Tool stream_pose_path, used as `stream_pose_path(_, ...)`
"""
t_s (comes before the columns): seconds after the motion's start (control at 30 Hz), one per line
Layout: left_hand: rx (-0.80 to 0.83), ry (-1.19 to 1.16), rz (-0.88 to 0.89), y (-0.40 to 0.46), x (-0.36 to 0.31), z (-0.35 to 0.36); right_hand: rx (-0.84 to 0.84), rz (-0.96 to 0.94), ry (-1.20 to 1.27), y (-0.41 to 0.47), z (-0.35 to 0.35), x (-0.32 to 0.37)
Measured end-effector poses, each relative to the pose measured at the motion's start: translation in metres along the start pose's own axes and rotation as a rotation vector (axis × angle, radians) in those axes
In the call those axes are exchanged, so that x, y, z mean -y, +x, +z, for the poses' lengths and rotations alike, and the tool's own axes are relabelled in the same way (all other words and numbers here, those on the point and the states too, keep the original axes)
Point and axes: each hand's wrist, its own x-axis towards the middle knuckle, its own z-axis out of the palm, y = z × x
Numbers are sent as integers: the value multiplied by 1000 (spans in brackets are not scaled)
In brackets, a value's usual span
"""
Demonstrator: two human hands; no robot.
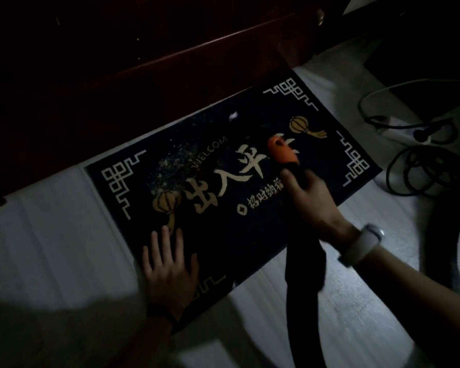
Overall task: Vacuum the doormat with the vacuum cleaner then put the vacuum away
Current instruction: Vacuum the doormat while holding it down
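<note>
A dark doormat (223, 235) with white characters and gold lanterns lies on the pale floor in front of a dark red door. Light crumbs (170, 166) are scattered over its upper left part, and a white scrap (233, 116) lies near its far edge. My left hand (168, 266) presses flat on the mat's near left corner, fingers spread. My right hand (311, 200) grips the black vacuum hose handle (303, 266), whose orange collar (280, 151) and dark nozzle point over the mat's middle.
A dark red door (144, 62) stands along the mat's far edge. Tangled black and white cables (420, 168) and a white power strip (398, 130) lie on the floor at the right. The black vacuum hose (444, 235) curves at the right edge.
</note>
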Motion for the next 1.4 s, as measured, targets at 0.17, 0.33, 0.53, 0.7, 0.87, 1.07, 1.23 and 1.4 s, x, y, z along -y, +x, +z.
stream_pose_path(0.17, 16, -13, 21, 2, -1, -1, -117, 23, 110, 63, 30, 20)
stream_pose_path(0.33, 50, -17, 0, 1, 1, -2, 126, -135, -114, 16, 71, 0)
stream_pose_path(0.53, 64, -16, 3, 3, -1, -3, -117, -80, 118, 55, 23, 14)
stream_pose_path(0.7, 84, -23, -4, 4, -2, -5, -14, -5, 241, 65, 56, 11)
stream_pose_path(0.87, 74, -24, -6, 2, 0, -4, 187, -152, -52, 26, 61, -9)
stream_pose_path(1.07, 86, -23, 0, 3, -1, -2, -208, -14, 214, 80, 9, 4)
stream_pose_path(1.23, 114, -27, -20, 4, -1, -4, -50, 69, 402, 75, 13, 10)
stream_pose_path(1.4, 120, -39, -24, 4, -1, -5, 54, 59, 280, 55, 6, -4)
